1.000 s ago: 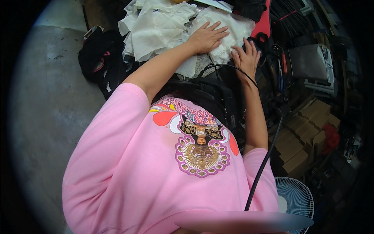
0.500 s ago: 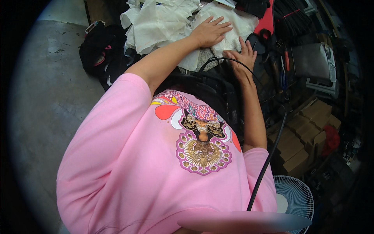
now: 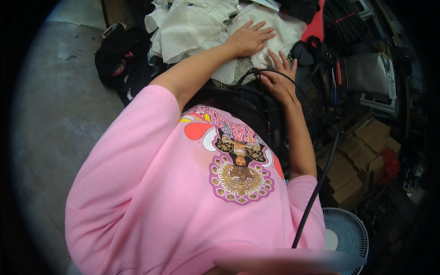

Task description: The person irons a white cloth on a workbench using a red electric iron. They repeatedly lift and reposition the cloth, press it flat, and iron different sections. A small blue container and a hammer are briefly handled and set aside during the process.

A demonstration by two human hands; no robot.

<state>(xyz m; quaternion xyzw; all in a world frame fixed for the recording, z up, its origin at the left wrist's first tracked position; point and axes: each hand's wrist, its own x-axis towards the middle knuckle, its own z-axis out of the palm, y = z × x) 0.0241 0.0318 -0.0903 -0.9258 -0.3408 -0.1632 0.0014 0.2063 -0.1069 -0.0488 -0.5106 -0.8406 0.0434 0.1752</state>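
My left hand (image 3: pixel 251 39) lies flat, fingers spread, on a thin whitish sheet (image 3: pixel 286 27) that looks like tissue or soft cloth. Close by on the right, my right hand (image 3: pixel 279 80) rests at the sheet's near edge. Its fingers are stretched out and apart, and a black cable (image 3: pixel 275 71) crosses over it. Left of my hands lies a crumpled heap of similar whitish sheets (image 3: pixel 188 30). Between the sheets a patch of speckled grey surface (image 3: pixel 243 66) shows. Neither hand grips anything that I can see.
Black fabric items (image 3: pixel 121 57) pile up at the left of the work surface. Hand tools, one with a red handle (image 3: pixel 338 73), hang at the right. Cardboard boxes (image 3: pixel 353 169) and a white fan (image 3: pixel 348 233) stand lower right. A red panel (image 3: pixel 315 27) is at the far right.
My right hand has shifted slightly left and its fingers now reach more onto the whitish sheet. The left hand stays nearly in place, flat on the sheet.
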